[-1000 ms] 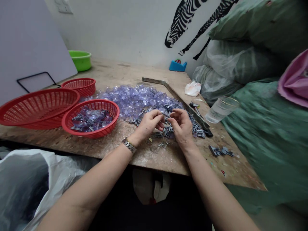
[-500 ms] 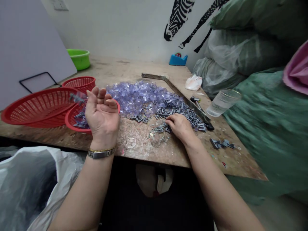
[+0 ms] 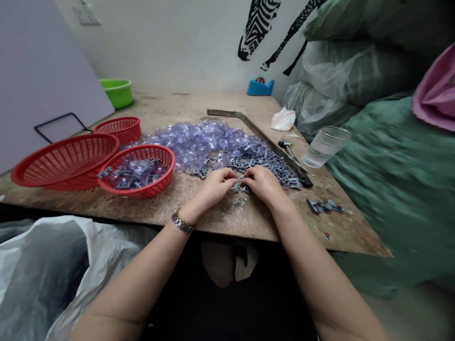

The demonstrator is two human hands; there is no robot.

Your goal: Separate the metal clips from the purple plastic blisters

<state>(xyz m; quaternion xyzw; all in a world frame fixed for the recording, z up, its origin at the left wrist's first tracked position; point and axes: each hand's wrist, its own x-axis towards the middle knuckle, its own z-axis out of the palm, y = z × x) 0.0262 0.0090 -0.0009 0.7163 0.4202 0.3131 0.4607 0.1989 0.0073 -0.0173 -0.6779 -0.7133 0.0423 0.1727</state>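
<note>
My left hand point(image 3: 217, 185) and my right hand point(image 3: 262, 183) are close together over the near edge of a pile of small grey plastic parts point(image 3: 280, 166). Fingers and thumb are pinched together on each hand, and what lies between the fingertips is too small to make out. Behind them spreads a heap of clear purplish plastic pieces point(image 3: 202, 137). Left of my left hand, a round red basket point(image 3: 169, 171) holds purplish pieces and grey parts mixed together. One grey part point(image 3: 104, 173) rests on its left rim.
Further left stand a wide red basket point(image 3: 31, 176) and a smaller one point(image 3: 117, 125), with a green basin point(image 3: 121, 94) behind. A bent metal bar point(image 3: 261, 135) borders the heap. At right are a glass point(image 3: 325, 147), loose grey parts point(image 3: 325, 206) and green sacks point(image 3: 398, 189).
My left hand has come down from above the red basket to the pile beside my right hand. The grey part blurred in the air earlier is gone from there. My right hand has hardly moved.
</note>
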